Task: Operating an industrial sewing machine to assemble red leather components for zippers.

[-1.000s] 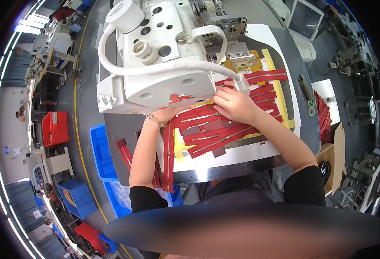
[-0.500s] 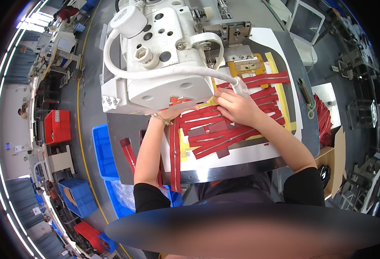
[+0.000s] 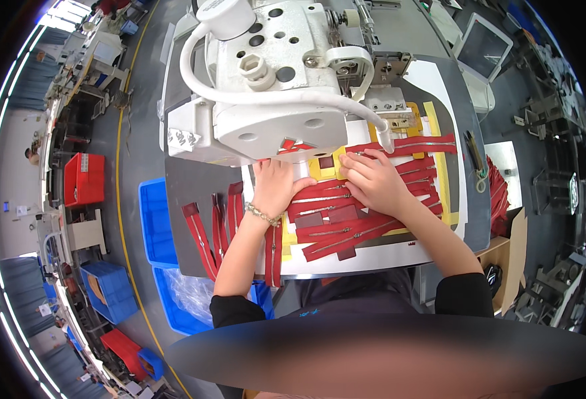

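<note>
My left hand [image 3: 274,188] lies palm down at the near edge of the white sewing machine head [image 3: 280,123]. Its fingers point forward and its thumb reaches out toward a small yellow frame [image 3: 325,167]. At the right edge of that frame, my right hand [image 3: 375,181] has its fingers bent and drawn together; what is between them is hidden. Beneath and around both hands are several red zipper strips [image 3: 333,229] with metal teeth, laid across a white template sheet [image 3: 386,253] edged in yellow. A longer red zipper [image 3: 425,143] runs right of the machine head.
More red zippers [image 3: 200,239] hang at the table's left edge. Blue bins [image 3: 156,223] stand on the floor at left. Scissors [image 3: 480,178] lie at the table's right side, near a red zipper pile [image 3: 498,189] and a cardboard box [image 3: 516,256].
My left hand has come out from beneath the machine head, and its fingers now show. The yellow frame is more exposed between my hands. The whole view has shifted slightly.
</note>
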The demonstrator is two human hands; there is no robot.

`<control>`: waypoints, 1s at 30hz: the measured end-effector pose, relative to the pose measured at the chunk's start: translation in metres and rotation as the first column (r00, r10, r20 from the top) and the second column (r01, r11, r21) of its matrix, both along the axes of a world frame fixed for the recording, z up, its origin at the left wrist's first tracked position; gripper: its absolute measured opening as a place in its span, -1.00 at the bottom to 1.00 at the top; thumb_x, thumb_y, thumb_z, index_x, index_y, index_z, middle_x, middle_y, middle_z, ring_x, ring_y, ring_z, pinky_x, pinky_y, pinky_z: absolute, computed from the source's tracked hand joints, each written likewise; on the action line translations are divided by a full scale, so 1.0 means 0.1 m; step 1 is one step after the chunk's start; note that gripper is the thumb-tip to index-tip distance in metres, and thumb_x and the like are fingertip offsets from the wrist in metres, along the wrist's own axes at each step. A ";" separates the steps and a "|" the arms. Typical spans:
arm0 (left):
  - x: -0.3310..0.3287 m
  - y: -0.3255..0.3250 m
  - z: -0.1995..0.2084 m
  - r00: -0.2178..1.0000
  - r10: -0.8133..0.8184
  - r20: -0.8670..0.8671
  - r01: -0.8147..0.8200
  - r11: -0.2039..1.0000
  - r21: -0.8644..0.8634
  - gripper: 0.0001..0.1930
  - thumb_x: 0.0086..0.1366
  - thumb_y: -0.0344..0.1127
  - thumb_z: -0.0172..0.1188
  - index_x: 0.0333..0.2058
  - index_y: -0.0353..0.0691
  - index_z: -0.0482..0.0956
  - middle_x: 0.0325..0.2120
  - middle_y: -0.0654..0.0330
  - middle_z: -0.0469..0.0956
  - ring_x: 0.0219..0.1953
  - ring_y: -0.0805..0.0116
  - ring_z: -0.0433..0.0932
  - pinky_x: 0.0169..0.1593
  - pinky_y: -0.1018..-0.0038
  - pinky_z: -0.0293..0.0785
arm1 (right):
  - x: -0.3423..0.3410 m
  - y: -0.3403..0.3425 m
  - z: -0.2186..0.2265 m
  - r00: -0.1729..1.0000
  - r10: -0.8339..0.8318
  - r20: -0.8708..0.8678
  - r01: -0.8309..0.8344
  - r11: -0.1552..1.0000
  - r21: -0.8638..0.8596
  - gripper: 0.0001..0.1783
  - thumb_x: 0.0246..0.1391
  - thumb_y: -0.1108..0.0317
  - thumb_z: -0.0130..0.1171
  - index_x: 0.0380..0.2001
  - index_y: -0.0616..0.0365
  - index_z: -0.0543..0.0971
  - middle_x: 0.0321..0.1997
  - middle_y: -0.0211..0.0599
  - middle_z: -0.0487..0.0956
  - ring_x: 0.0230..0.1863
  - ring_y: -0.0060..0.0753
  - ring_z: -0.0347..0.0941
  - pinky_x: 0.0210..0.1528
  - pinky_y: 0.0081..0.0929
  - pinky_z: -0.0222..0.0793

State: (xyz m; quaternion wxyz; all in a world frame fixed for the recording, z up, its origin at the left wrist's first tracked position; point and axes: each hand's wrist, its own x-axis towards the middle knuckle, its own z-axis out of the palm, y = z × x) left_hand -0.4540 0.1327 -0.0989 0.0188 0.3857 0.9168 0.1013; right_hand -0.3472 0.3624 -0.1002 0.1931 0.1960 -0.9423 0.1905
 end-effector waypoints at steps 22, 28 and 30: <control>0.06 0.04 -0.05 0.935 0.010 -0.353 0.049 0.986 0.157 -0.33 0.03 0.36 0.11 -0.32 -0.26 0.54 -0.34 0.19 0.44 -0.22 0.27 0.38 -0.04 0.28 0.19 | -0.05 0.06 0.06 0.990 0.051 -0.128 -0.030 0.987 0.161 -0.94 0.04 0.37 0.20 -0.37 -0.01 0.54 -0.09 -0.49 0.57 -0.07 -0.55 0.50 0.19 -0.26 -0.05; 0.10 0.05 -0.03 0.940 -0.022 -0.341 0.099 0.973 0.208 -0.43 0.05 0.22 0.19 -0.16 -0.15 0.50 -0.30 0.20 0.40 -0.17 0.27 0.36 -0.01 0.28 0.21 | -0.21 0.08 0.16 0.987 -0.127 -0.100 0.114 0.985 -0.128 -0.85 0.00 0.32 0.23 -0.30 -0.02 0.58 -0.13 -0.46 0.56 -0.13 -0.48 0.46 0.04 -0.29 -0.05; 0.11 0.05 -0.04 0.940 -0.013 -0.340 0.095 0.970 0.223 -0.45 0.05 0.19 0.21 -0.15 -0.12 0.49 -0.30 0.20 0.40 -0.18 0.27 0.36 -0.01 0.29 0.21 | -0.32 0.12 0.18 0.989 -0.149 -0.006 0.147 0.983 -0.107 -0.80 0.02 0.30 0.23 -0.25 0.03 0.58 -0.12 -0.40 0.55 -0.07 -0.39 0.41 0.07 -0.26 -0.05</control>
